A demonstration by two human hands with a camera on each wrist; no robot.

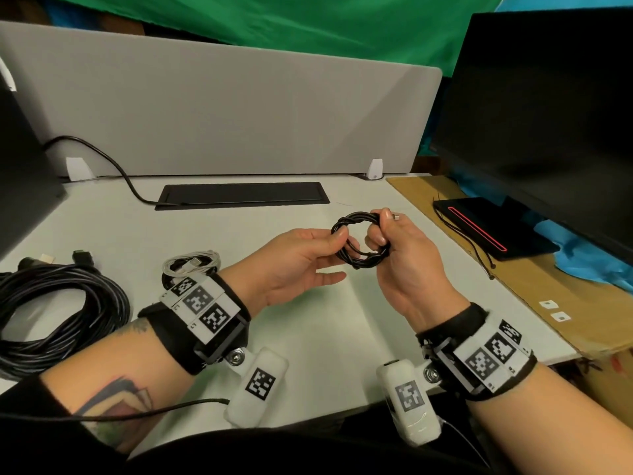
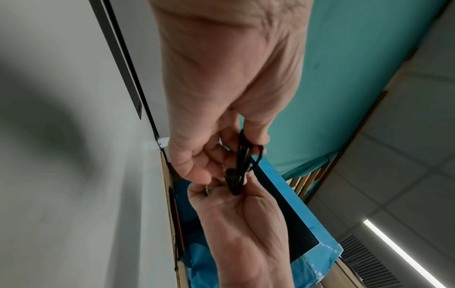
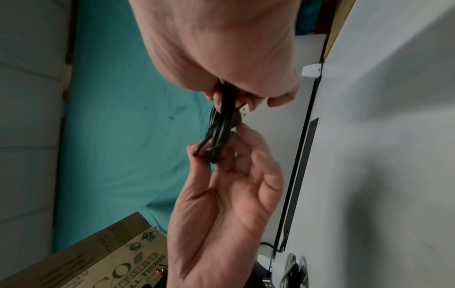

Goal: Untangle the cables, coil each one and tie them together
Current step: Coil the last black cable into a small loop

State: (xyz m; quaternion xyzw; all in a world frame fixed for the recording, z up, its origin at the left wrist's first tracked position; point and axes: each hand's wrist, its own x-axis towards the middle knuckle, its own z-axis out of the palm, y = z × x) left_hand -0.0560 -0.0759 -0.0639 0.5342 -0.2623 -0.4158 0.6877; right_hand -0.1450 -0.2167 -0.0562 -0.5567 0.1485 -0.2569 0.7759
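Observation:
A small black cable coil [image 1: 359, 260] is held above the white desk [image 1: 308, 337] between both hands. My left hand [image 1: 337, 238] pinches the coil's left side with thumb and forefinger, the other fingers loose below. My right hand [image 1: 379, 231] grips the right side, fingers curled through the ring, and a metal plug [image 1: 396, 217] sticks out past its knuckles. The coil [image 3: 221, 126] and plug [image 3: 245, 112] also show in the right wrist view. In the left wrist view the coil [image 2: 242, 161] is seen edge-on. A white coiled cable [image 1: 191, 264] and a large black cable coil [image 1: 58, 310] lie at the left.
A grey divider panel [image 1: 222, 114] closes the back of the desk, with a black cable-tray lid [image 1: 239, 195] before it. A dark monitor [image 1: 548, 114] and its red-lined base [image 1: 493, 231] stand right on cardboard [image 1: 548, 286]. A black cord [image 1: 113, 166] runs to the tray.

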